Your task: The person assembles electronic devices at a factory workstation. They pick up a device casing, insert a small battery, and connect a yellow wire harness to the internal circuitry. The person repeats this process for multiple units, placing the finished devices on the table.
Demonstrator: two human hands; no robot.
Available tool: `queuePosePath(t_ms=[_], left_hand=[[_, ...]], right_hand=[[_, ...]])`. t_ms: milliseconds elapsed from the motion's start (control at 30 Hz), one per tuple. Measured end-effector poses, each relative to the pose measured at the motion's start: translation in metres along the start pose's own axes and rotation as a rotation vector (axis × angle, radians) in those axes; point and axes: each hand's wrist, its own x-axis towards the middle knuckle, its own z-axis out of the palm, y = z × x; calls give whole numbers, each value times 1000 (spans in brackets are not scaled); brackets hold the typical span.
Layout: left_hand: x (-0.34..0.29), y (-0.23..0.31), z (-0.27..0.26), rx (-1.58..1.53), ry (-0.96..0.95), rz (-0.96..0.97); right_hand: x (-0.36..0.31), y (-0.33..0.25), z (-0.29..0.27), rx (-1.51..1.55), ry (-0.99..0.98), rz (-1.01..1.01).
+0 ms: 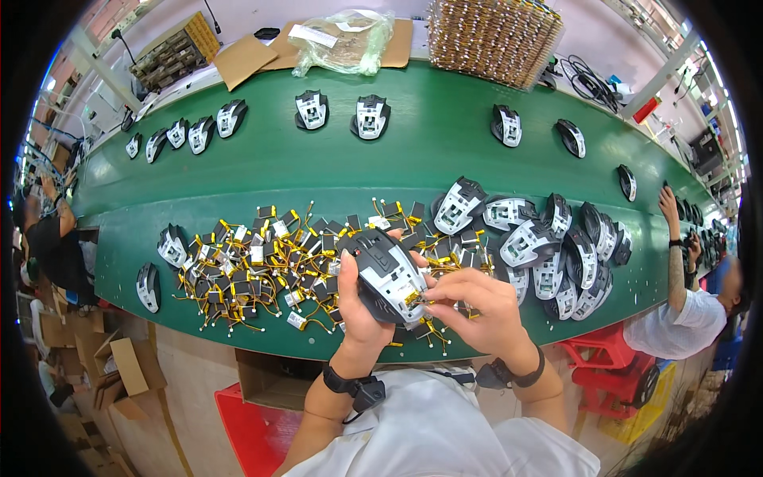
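Above the near edge of the bench, my left hand (362, 306) is wrapped round a black and white computer mouse (389, 266), which is tilted with its open cavity facing up. A small yellow-taped battery (412, 298) shows in the cavity near its lower end. My right hand (481, 306) pinches thumb and forefinger together right beside it, on what looks like the battery's thin lead; the fingertips partly hide it. Under and behind my hands spreads a heap of small batteries (238, 266), dark and silver with yellow tape and thin wires ending in white plugs.
To the right lies a pile of similar mice (548, 270). Two mice (148, 287) sit at the left, and several mice (371, 118) line the far green belt (437, 103). At the back stand a stacked battery block (493, 40) and a plastic bag (343, 44). Another person (683, 318) works at right.
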Motion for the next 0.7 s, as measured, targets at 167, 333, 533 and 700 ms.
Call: queuePosePath(t_ms=[167, 333, 533, 700], left_hand=[[-2, 1, 3, -5, -19, 47], [-2, 0, 6, 75, 15, 86], [-1, 1, 4, 65, 11, 85], [0, -2, 2, 35, 14, 92]], right_hand=[[-1, -7, -2, 153, -65, 166], [1, 8, 7, 92, 90, 5], [0, 4, 8, -33, 105, -77], [-3, -2, 11, 187, 64, 133]])
